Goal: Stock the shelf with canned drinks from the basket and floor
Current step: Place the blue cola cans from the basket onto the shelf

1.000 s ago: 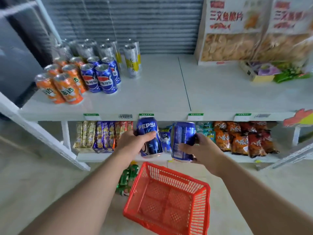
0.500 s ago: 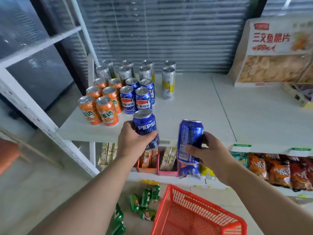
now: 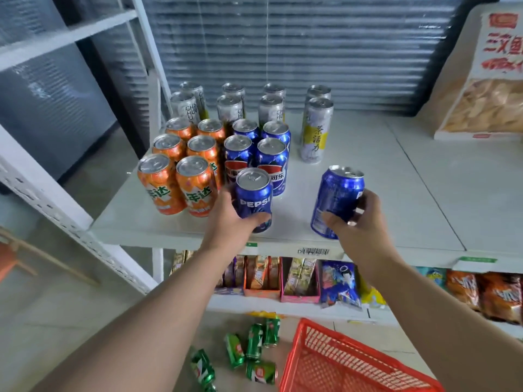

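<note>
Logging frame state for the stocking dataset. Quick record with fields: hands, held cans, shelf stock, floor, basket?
left hand: grips Pepsi can, upright, in front of the shelved blue rows
right hand: grips second blue can, tilted, over the shelf front
shelf: orange cans left, blue rows middle, tall silver cans behind
floor: green cans lying loose
basket: red, lower right

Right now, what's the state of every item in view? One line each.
left hand, grips left Pepsi can
left Pepsi can, upright at shelf front
right hand, grips right blue can
right blue can, tilted over shelf front
orange cans, upright, in rows
shelved blue cans, upright beside orange cans
tall silver cans, upright at back
green cans, lying on floor
red basket, visible part empty
</note>
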`<control>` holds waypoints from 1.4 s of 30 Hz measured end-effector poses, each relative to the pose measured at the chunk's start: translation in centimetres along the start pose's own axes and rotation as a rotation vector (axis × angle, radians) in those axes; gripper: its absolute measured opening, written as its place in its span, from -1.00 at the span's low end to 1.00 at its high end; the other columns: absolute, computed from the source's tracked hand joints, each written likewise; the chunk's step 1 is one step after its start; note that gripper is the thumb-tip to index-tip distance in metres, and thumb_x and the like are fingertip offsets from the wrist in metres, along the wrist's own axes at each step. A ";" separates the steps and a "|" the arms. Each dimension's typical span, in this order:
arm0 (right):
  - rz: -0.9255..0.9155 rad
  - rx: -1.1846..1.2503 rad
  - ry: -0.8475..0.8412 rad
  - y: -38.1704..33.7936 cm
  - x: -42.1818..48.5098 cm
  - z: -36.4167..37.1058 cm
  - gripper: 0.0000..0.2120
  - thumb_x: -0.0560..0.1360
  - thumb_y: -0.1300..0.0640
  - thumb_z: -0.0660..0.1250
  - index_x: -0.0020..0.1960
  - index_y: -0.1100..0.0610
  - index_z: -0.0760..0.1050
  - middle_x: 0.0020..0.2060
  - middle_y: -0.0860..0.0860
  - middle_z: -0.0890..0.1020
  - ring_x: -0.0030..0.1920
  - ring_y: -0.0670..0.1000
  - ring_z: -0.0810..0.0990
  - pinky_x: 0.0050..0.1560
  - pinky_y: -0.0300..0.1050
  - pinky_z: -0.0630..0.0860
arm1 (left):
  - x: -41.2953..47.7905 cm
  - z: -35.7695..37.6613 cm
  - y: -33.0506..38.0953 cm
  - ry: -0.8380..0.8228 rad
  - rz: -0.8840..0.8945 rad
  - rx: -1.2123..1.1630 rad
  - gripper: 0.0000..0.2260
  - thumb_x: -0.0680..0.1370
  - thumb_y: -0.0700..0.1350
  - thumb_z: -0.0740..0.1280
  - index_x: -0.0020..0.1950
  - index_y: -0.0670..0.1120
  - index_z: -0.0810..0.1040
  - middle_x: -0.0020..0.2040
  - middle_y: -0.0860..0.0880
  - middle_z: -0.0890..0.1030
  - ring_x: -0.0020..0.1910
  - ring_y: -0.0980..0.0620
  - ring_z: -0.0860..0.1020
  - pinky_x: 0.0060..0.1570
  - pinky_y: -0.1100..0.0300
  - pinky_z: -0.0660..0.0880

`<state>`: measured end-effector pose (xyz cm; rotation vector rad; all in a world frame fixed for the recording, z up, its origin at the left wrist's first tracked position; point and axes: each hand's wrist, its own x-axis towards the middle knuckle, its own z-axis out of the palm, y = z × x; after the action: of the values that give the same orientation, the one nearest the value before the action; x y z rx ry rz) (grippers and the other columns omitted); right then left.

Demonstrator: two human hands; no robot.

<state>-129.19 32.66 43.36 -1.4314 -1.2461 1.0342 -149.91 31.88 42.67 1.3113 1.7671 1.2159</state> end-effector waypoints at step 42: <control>-0.185 -0.071 -0.027 4.2 0.1 0.5 -0.28 0.42 0.35 0.45 0.44 0.02 0.19 0.23 -0.05 0.43 0.18 -0.05 0.44 -0.15 -0.42 0.37 | -0.3 6.4 -2.7 0.782 -0.122 0.064 -0.50 0.37 -0.17 0.52 0.21 -0.23 0.40 0.19 -0.19 0.45 0.18 -0.22 0.46 0.07 -0.02 0.50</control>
<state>-128.86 32.71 39.13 -1.3312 -1.4184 0.8938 -145.29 33.33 37.71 0.7723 2.3808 1.7567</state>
